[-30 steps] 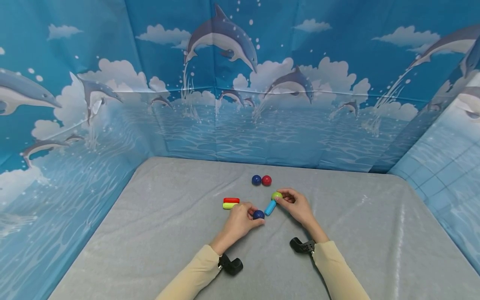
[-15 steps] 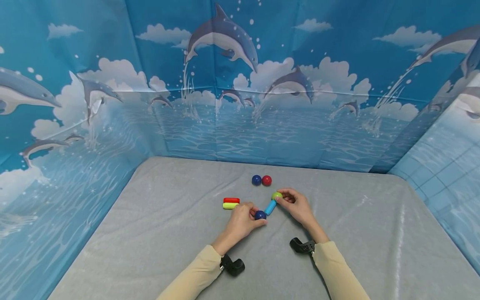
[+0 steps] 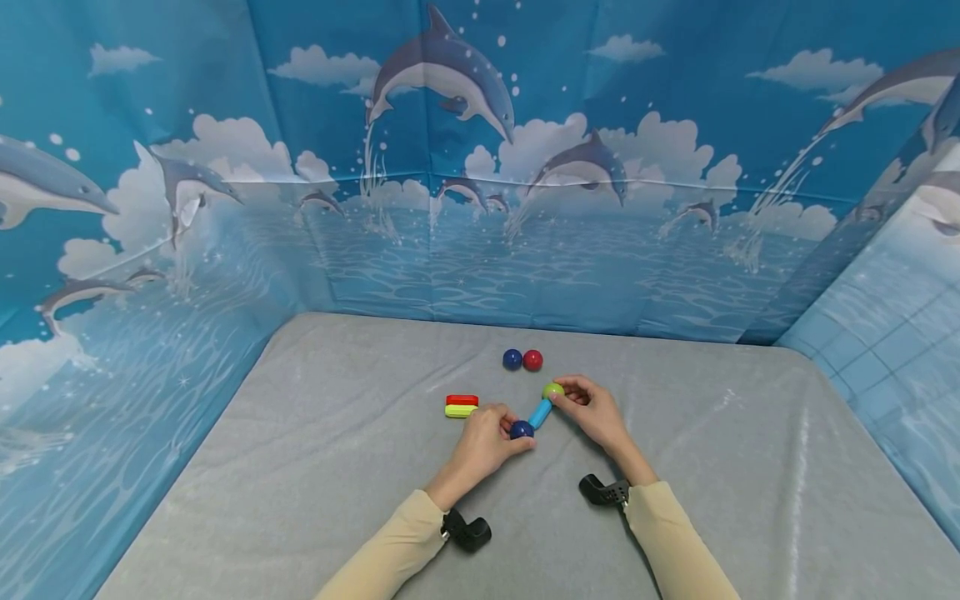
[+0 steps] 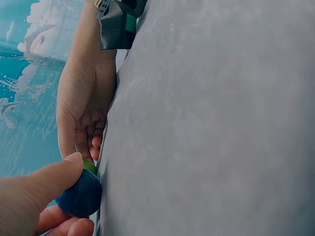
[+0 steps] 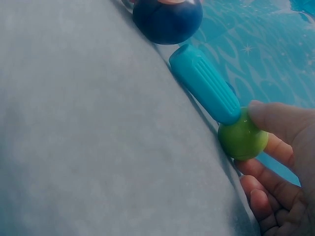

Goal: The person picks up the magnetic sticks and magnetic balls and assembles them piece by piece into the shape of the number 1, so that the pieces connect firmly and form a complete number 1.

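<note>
In the head view my left hand pinches a dark blue ball between thumb and fingers, low on the table. My right hand holds a lime green ball the same way. Between the two balls lies a light blue ridged rod. One end of the rod meets the green ball in the right wrist view. Its other end is very close to the dark blue ball; whether they touch I cannot tell. The left wrist view shows the dark blue ball under the thumb.
A red rod and a yellow-green rod lie side by side left of the hands. Farther back, another dark blue ball sits beside a red ball. Dolphin-printed curtains border the grey table.
My left hand has shifted slightly right, bringing the dark blue ball up to the near end of the light blue rod. The right hand stays in place on the green ball.
</note>
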`<state>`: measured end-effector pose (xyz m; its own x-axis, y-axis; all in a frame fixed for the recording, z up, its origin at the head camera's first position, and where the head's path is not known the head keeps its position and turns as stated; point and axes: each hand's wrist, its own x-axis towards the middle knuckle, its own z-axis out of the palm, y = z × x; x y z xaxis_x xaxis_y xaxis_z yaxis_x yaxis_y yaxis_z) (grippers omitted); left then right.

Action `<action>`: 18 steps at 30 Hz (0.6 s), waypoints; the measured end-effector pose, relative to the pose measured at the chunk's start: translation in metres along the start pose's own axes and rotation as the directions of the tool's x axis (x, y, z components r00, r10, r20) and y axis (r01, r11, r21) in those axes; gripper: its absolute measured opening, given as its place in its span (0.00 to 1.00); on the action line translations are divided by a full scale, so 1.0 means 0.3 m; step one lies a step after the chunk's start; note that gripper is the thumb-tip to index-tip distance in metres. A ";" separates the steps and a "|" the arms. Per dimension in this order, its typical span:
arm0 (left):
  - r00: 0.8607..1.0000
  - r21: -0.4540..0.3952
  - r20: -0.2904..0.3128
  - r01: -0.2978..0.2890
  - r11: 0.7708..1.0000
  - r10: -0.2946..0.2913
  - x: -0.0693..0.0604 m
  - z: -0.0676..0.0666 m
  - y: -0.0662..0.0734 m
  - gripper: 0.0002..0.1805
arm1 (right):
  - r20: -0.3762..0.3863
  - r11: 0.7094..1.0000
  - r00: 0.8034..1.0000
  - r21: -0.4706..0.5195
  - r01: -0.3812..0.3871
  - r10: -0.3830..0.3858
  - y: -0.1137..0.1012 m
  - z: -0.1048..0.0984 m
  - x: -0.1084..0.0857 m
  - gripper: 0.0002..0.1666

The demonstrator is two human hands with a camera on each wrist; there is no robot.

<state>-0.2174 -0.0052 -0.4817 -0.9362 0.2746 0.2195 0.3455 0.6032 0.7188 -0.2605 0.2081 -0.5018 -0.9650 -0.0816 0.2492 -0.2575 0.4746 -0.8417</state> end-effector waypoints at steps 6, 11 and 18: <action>1.000 0.013 -0.009 -0.007 1.000 0.007 -0.001 0.002 0.001 0.17 | 0.001 1.000 1.000 -0.001 -0.001 0.001 -0.004 0.000 0.000 0.19; 1.000 0.011 -0.014 -0.004 1.000 0.004 -0.001 0.002 0.000 0.17 | 0.000 1.000 1.000 0.004 -0.017 0.017 -0.007 0.000 0.000 0.19; 1.000 0.013 -0.014 0.001 1.000 0.000 -0.002 0.004 -0.002 0.17 | 0.005 0.999 0.999 -0.004 -0.034 0.034 -0.006 -0.001 0.001 0.21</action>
<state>-0.2170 -0.0047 -0.4830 -0.9371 0.2642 0.2281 0.3457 0.6132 0.7102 -0.2602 0.2075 -0.5002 -0.9734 -0.0698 0.2183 -0.2245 0.4808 -0.8476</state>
